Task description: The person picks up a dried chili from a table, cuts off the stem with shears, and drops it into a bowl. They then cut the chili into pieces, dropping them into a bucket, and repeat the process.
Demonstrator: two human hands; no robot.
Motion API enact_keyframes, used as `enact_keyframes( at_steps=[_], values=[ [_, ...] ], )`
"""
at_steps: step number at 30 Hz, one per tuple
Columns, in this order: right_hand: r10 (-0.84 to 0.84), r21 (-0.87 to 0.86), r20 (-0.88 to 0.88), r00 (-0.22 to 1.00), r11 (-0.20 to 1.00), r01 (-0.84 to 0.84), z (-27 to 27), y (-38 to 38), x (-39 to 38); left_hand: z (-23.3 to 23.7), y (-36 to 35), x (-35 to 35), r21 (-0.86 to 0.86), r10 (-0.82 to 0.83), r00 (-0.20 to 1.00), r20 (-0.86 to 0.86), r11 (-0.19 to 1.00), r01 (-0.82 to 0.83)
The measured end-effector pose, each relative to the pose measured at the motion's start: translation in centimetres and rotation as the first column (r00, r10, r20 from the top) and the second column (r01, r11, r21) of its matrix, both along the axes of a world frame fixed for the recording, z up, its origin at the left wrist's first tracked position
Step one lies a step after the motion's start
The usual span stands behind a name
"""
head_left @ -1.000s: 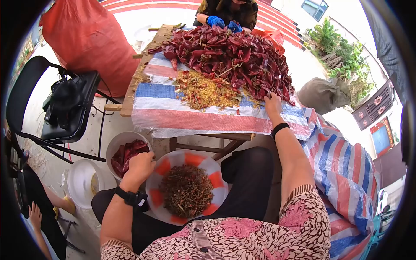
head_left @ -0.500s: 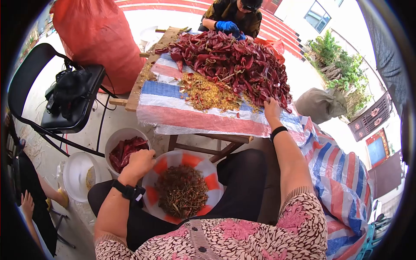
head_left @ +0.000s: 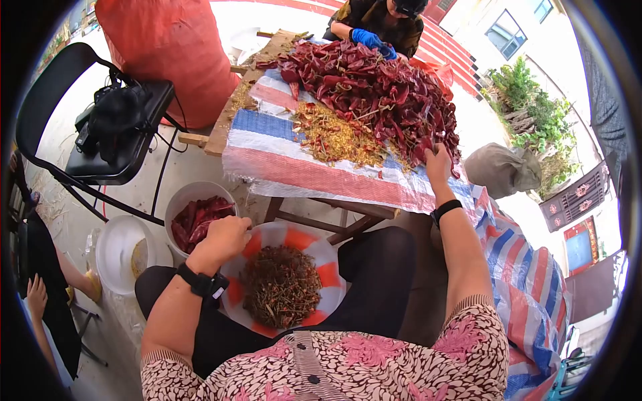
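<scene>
A big heap of dried red chili peppers [head_left: 374, 80] lies on the striped woven sheet [head_left: 307, 177]. My right hand [head_left: 439, 166] is at the heap's near right edge, its fingers pinched on a dried chili pepper [head_left: 422, 150]. My left hand [head_left: 227, 238] is closed between a white bucket [head_left: 175, 200] and a basin; anything in its fingers is hidden. Red chili pods [head_left: 200, 217] fill part of the bucket. Between my legs sits the orange-and-white basin [head_left: 331, 277] with brown stems and scraps [head_left: 281, 287]. Yellow seeds [head_left: 341, 137] are spread beside the heap.
Across the table a person in blue gloves [head_left: 369, 39] handles the heap. A black folding chair [head_left: 100, 164] and a large red sack [head_left: 170, 60] stand at left, near a white tub [head_left: 120, 254]. A grey sack [head_left: 498, 170] is at right. Another person's hand [head_left: 37, 297] shows at lower left.
My left hand has shifted slightly right, away from the bucket and toward the basin. My right hand stays at the heap's edge. The whole view has shifted a little.
</scene>
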State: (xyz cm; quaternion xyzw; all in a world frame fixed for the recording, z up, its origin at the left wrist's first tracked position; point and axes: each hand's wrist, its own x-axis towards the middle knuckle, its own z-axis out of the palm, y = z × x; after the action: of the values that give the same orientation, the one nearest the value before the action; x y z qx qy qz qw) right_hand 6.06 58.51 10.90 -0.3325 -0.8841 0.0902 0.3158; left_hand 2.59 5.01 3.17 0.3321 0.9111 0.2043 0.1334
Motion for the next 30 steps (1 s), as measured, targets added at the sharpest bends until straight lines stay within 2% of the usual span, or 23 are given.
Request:
enact_keyframes(
  at_steps=[1,2,3,4,5,7,9,11,13,14,15,16,19,20,23,25,26,30],
  values=[
    [0.01,-0.064,0.075,0.997,0.998,-0.005,0.0,0.2,0.4,0.3,0.2,0.1,0.036,0.001,1.0,0.01,0.999,-0.001],
    [0.178,-0.022,-0.151,0.972,0.983,-0.183,-0.8,-0.1,0.5,0.4,0.3,0.2,0.118,-0.013,0.999,0.043,0.993,0.008],
    [0.218,-0.299,-0.225,0.95,0.912,-0.28,-0.1,-2.2,1.0,0.5,0.5,0.3,0.202,-0.023,0.997,0.073,0.979,0.008],
    [0.234,-0.542,-0.306,0.923,0.754,-0.371,1.9,-5.8,2.0,0.6,0.7,0.3,0.284,-0.033,0.994,0.103,0.959,0.002],
    [0.22,-0.73,-0.385,0.896,0.521,-0.441,3.3,-9.4,3.1,0.8,0.9,0.4,0.376,-0.079,0.98,0.183,0.926,0.004],
    [0.16,-0.832,-0.516,0.841,0.14,-0.537,3.2,-15.5,4.6,1.2,1.3,0.7,0.542,-0.183,0.927,0.327,0.84,-0.025],
    [0.177,-0.857,-0.515,0.839,-0.146,-0.495,2.2,-20.7,6.3,1.5,1.6,0.8,0.583,-0.265,0.879,0.396,0.812,-0.017],
    [0.256,-0.866,-0.494,0.831,-0.232,-0.443,0.7,-26.0,7.9,1.6,2.1,1.5,0.671,-0.339,0.825,0.452,0.739,-0.064],
    [0.253,-0.852,-0.521,0.815,-0.204,-0.482,-0.9,-30.9,9.0,1.6,2.7,2.5,0.784,-0.406,0.777,0.481,0.596,-0.174],
    [0.269,-0.85,-0.527,0.806,-0.143,-0.508,-1.8,-32.8,9.2,1.7,2.8,2.9,0.787,-0.419,0.755,0.504,0.583,-0.202],
    [0.334,-0.838,-0.542,0.771,-0.146,-0.526,-2.6,-33.8,9.6,1.9,2.8,3.3,0.789,-0.435,0.731,0.526,0.57,-0.229],
    [0.291,-0.82,-0.569,0.769,-0.133,-0.556,-3.3,-35.4,9.7,1.9,2.7,3.4,0.792,-0.452,0.708,0.543,0.555,-0.253],
    [0.308,-0.803,-0.576,0.757,-0.038,-0.595,-4.8,-38.1,9.6,1.1,2.5,3.4,0.747,-0.393,0.735,0.552,0.624,-0.228],
    [0.34,-0.8,-0.563,0.753,0.004,-0.6,-5.1,-38.3,9.6,0.8,2.4,3.2,0.731,-0.413,0.675,0.611,0.621,-0.282],
    [0.381,-0.705,-0.573,0.725,0.223,-0.674,-5.3,-38.7,9.8,0.6,2.1,3.5,0.799,-0.444,0.697,0.563,0.507,-0.323],
    [0.365,-0.602,-0.618,0.696,0.35,-0.718,-5.4,-38.0,9.7,1.6,1.4,3.7,0.768,-0.496,0.614,0.614,0.553,-0.323],
    [0.389,-0.612,-0.617,0.684,0.309,-0.728,-5.2,-37.6,9.6,1.8,1.1,3.9,0.751,-0.518,0.566,0.641,0.576,-0.323],
    [0.415,-0.609,-0.696,0.586,0.092,-0.788,-4.5,-37.7,9.0,1.3,0.8,3.8,0.756,-0.489,0.688,0.536,0.64,-0.134]
  ],
)
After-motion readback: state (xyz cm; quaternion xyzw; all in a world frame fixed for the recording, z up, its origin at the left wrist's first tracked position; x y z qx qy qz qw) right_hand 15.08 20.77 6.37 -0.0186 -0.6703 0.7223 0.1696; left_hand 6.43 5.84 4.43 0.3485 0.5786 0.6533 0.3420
